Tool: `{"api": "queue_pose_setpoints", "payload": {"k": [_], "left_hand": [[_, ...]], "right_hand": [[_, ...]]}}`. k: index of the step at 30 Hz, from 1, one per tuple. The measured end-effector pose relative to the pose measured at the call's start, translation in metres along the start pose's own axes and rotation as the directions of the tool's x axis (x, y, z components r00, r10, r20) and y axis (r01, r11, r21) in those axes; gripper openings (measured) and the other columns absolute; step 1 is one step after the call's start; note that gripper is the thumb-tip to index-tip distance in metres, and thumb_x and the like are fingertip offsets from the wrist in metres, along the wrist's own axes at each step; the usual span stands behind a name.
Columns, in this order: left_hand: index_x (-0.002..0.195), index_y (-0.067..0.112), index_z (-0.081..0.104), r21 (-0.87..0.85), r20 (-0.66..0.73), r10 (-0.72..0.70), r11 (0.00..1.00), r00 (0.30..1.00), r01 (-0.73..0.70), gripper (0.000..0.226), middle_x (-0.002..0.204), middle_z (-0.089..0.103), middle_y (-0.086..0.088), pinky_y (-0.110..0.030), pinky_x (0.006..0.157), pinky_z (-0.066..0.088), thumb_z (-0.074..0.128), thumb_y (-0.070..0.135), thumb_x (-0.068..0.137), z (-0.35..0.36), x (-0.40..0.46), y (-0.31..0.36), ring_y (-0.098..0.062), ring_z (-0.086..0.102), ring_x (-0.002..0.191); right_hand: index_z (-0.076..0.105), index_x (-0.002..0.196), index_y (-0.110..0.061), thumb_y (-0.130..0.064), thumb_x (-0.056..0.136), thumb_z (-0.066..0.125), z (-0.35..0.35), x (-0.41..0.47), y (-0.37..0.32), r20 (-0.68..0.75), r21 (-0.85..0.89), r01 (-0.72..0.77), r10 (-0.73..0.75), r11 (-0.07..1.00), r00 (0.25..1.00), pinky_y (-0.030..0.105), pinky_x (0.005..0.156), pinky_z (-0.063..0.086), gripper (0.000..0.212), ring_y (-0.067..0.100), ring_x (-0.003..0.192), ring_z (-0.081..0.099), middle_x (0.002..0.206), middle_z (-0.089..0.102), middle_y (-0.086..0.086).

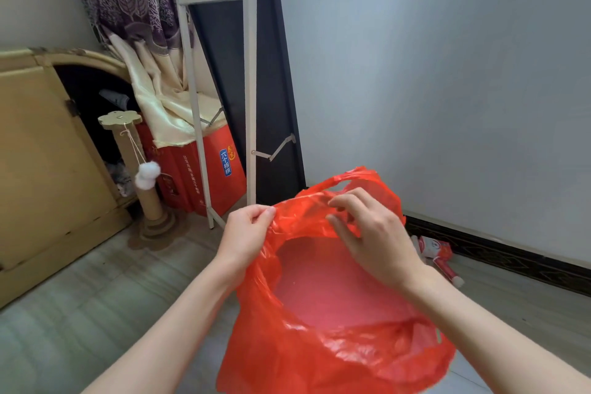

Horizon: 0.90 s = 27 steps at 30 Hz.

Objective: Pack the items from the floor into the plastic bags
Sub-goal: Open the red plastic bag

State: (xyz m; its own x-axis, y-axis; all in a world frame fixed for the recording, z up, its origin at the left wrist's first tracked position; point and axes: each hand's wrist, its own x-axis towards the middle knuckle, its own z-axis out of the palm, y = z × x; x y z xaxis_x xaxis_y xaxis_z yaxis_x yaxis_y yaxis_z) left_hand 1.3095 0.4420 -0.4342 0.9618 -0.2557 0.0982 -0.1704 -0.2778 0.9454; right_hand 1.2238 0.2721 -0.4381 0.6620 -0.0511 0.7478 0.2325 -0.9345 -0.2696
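Note:
A red plastic bag (pixel 335 345) hangs in front of me with its mouth spread wide, and I see no item inside it. My left hand (pixel 246 233) pinches the bag's left rim between thumb and fingers. My right hand (pixel 371 233) pinches the far rim near the handle loops. On the floor by the right wall lie red-and-white packaged items (pixel 436 248), partly hidden behind my right hand and the bag.
A folded white metal frame (pixel 251 89) leans against the dark panel ahead. A red carton (pixel 204 173), a cat scratching post (pixel 148 195) with a hanging pompom and a yellow cabinet (pixel 41 169) stand at the left. Grey tiled floor (pixel 80 297) lies below.

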Motion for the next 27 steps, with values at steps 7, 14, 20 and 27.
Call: {"api": "queue_pose_setpoints", "payload": {"k": [7, 14, 20, 27], "left_hand": [[0.086, 0.014, 0.068, -0.26, 0.323, 0.082, 0.966, 0.943, 0.005, 0.021, 0.075, 0.069, -0.001, -0.023, 0.066, 0.051, 0.053, 0.029, 0.083, -0.018, -0.009, 0.009, -0.01, 0.063, 0.069], [0.079, 0.021, 0.069, -0.106, 0.098, 0.059, 0.993, 0.993, -0.049, 0.019, 0.073, 0.067, -0.002, -0.03, 0.063, 0.047, 0.054, 0.02, 0.091, -0.04, 0.005, -0.009, -0.016, 0.059, 0.068], [0.111, 0.023, 0.059, 0.544, -0.054, 0.47, 0.753, 0.881, -0.369, 0.026, 0.105, 0.062, -0.001, -0.037, 0.087, 0.044, 0.051, 0.03, 0.088, -0.033, 0.007, -0.021, -0.022, 0.056, 0.103], [0.135, 0.031, 0.023, 0.396, 0.497, 0.582, 0.507, 0.643, -0.765, 0.065, 0.133, 0.039, 0.0, -0.041, 0.095, 0.045, 0.062, 0.032, 0.082, 0.018, -0.018, -0.011, -0.019, 0.047, 0.118]], "right_hand": [[0.048, 0.128, -0.019, -0.052, 0.069, 0.047, 0.008, -0.007, 0.029, 0.236, -0.27, -0.045, 0.112, 0.962, 0.965, 0.051, 0.099, 0.041, 0.068, 0.028, 0.117, 0.052, 0.127, 0.057, 0.005], [0.067, 0.082, -0.011, -0.018, 0.087, 0.054, 0.005, -0.006, 0.032, 0.183, 0.112, -0.293, 0.27, 0.95, 0.945, 0.019, 0.067, 0.041, 0.016, 0.01, 0.068, 0.058, 0.072, 0.065, -0.002], [0.055, 0.069, -0.028, -0.017, 0.092, 0.052, 0.009, 0.002, 0.022, 0.24, 0.294, -0.504, 0.447, 0.812, 0.861, 0.011, 0.064, 0.037, 0.026, -0.006, 0.065, 0.051, 0.068, 0.057, -0.017], [0.064, 0.077, -0.013, -0.021, 0.094, 0.05, 0.006, 0.003, 0.015, 0.442, 0.464, -0.684, 0.522, 0.563, 0.73, 0.03, 0.068, 0.043, 0.024, 0.011, 0.069, 0.054, 0.075, 0.064, 0.005]]}}
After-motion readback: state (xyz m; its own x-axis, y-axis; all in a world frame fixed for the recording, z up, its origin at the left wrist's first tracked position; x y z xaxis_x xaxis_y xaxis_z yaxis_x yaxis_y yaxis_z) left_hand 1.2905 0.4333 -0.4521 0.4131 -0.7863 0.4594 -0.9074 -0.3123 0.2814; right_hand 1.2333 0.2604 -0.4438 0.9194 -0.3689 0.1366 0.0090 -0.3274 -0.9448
